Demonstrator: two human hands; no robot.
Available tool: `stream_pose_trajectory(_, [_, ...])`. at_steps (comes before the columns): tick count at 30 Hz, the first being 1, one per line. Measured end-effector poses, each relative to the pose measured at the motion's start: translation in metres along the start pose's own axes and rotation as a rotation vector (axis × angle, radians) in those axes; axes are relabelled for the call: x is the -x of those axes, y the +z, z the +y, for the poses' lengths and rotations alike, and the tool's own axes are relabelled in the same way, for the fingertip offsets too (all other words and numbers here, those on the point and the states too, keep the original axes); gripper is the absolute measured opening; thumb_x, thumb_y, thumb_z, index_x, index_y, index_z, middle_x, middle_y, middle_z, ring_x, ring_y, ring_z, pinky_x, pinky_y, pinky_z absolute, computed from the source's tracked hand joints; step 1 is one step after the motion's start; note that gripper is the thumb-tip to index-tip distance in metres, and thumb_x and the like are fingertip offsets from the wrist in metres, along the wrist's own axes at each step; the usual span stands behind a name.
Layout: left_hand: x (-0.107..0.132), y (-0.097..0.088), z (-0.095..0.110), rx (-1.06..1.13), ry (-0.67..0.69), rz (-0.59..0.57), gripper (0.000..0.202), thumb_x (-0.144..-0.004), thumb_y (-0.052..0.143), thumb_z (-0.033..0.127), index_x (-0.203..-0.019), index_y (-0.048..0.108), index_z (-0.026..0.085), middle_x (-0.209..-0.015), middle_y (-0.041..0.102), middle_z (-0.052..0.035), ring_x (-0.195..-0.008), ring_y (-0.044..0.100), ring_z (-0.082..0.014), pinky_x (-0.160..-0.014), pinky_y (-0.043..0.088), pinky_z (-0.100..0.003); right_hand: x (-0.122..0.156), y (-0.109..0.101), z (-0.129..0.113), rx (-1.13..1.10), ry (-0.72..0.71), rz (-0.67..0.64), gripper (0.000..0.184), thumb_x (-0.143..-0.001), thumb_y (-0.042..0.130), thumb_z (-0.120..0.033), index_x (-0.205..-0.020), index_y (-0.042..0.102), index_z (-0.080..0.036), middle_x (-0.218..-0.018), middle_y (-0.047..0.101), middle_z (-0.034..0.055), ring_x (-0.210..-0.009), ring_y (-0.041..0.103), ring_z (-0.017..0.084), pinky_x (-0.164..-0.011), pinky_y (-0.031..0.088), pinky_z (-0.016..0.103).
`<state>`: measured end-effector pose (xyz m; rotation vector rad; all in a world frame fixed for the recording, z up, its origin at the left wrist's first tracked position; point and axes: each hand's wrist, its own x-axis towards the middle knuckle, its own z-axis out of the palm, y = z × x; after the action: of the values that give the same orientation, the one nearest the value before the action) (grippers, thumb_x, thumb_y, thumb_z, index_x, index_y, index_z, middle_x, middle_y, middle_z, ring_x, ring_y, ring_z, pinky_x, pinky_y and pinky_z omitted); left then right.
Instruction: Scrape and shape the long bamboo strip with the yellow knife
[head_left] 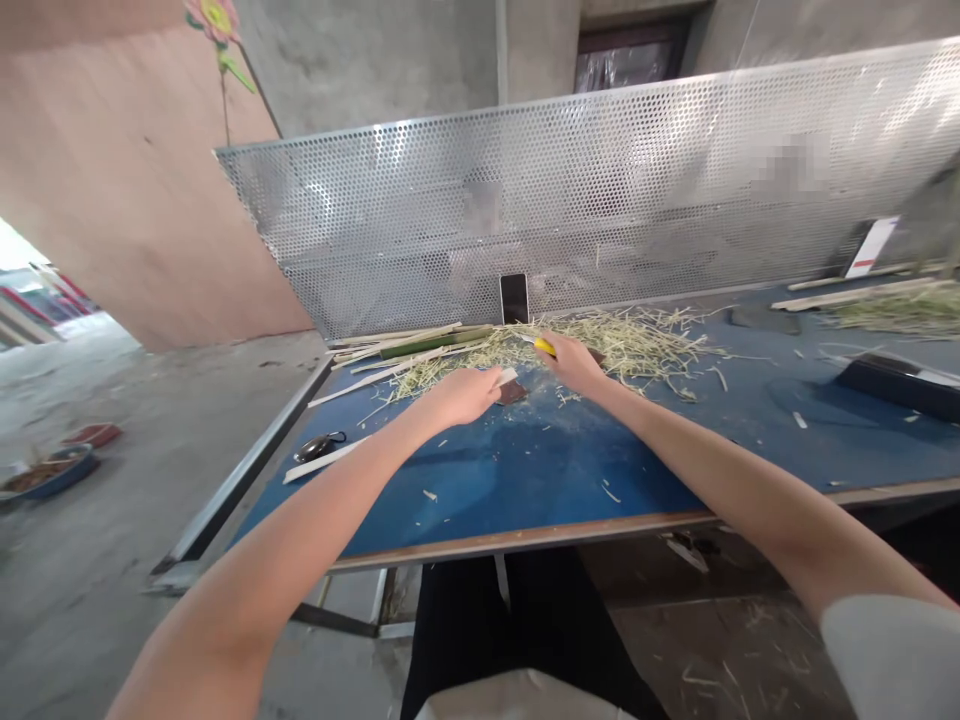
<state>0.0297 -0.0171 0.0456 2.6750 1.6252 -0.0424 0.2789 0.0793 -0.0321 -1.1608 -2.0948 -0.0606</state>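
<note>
My left hand (461,393) is closed around a thin pale bamboo strip (504,377) held just above the blue table (525,480). My right hand (574,362) is closed on a yellow-handled knife (546,347), its blade hidden near a small brown block (512,392) lying between the hands. Beyond both hands spreads a heap of pale bamboo shavings (630,340). Split bamboo sticks, one green (420,345), lie to the left of the heap.
A phone (514,297) leans upright against the perforated metal screen (600,190) at the table's back. A black tool (319,446) and a flat strip (322,460) lie near the left edge. A dark tray (900,385) and more strips (862,293) sit at right.
</note>
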Motion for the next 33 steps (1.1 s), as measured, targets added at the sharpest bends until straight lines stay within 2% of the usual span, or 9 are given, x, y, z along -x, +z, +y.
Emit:
stream_pose_trajectory(4, [0.000, 0.026, 0.004, -0.069, -0.143, 0.126, 0.032, -0.108, 0.043, 0.030, -0.112, 0.069, 0.012, -0.090, 0.074, -0.0160, -0.081, 0.073, -0.0295, -0.070, 0.051, -0.035, 0.003, 0.005, -0.007, -0.070, -0.049, 0.004, 0.014, -0.095, 0.049, -0.030, -0.085, 0.057, -0.022, -0.084, 0.064, 0.0060, -0.075, 0.053, 0.020, -0.071, 0.036, 0.031])
stream_pose_trajectory(9, [0.005, 0.050, 0.004, -0.118, -0.234, 0.209, 0.037, -0.109, 0.040, 0.031, -0.112, 0.070, 0.010, -0.088, 0.075, -0.0174, -0.084, 0.076, -0.0334, -0.075, 0.055, -0.039, 0.009, 0.014, -0.015, -0.103, -0.078, -0.140, 0.025, -0.097, 0.050, -0.035, -0.076, 0.055, -0.023, -0.069, 0.059, 0.0015, -0.064, 0.047, 0.017, -0.067, 0.033, 0.030])
stream_pose_trajectory(12, [0.010, 0.053, 0.002, -0.129, -0.256, 0.245, 0.043, -0.111, 0.034, 0.034, -0.113, 0.070, 0.011, -0.088, 0.076, -0.0175, -0.085, 0.077, -0.0336, -0.077, 0.057, -0.040, 0.012, 0.019, -0.019, -0.069, -0.126, -0.213, 0.024, -0.095, 0.053, -0.036, -0.077, 0.062, -0.022, -0.066, 0.060, 0.0010, -0.062, 0.048, 0.016, -0.066, 0.031, 0.029])
stream_pose_trajectory(18, [0.017, 0.052, 0.000, -0.119, -0.269, 0.274, 0.039, -0.109, 0.040, 0.032, -0.113, 0.074, 0.014, -0.090, 0.078, -0.0154, -0.085, 0.078, -0.0336, -0.077, 0.058, -0.040, 0.017, 0.026, -0.029, 0.020, -0.189, -0.226, 0.029, -0.096, 0.052, -0.035, -0.080, 0.070, -0.020, -0.063, 0.063, 0.0033, -0.061, 0.050, 0.018, -0.066, 0.032, 0.030])
stream_pose_trajectory(27, [0.018, 0.053, -0.004, -0.062, -0.285, 0.286, 0.034, -0.107, 0.047, 0.032, -0.116, 0.075, 0.016, -0.092, 0.078, -0.0149, -0.088, 0.077, -0.0304, -0.083, 0.057, -0.040, 0.018, 0.026, -0.031, 0.128, -0.151, -0.258, 0.030, -0.098, 0.053, -0.034, -0.097, 0.079, -0.019, -0.079, 0.076, 0.0079, -0.071, 0.062, 0.022, -0.071, 0.037, 0.031])
stream_pose_trajectory(33, [0.017, 0.057, -0.006, -0.053, -0.263, 0.304, 0.029, -0.104, 0.050, 0.031, -0.108, 0.076, 0.017, -0.087, 0.077, -0.0126, -0.081, 0.075, -0.0292, -0.078, 0.056, -0.038, 0.015, 0.031, -0.029, 0.263, -0.118, -0.240, 0.035, -0.101, 0.048, -0.032, -0.102, 0.081, -0.020, -0.085, 0.079, 0.0114, -0.074, 0.066, 0.024, -0.071, 0.037, 0.033])
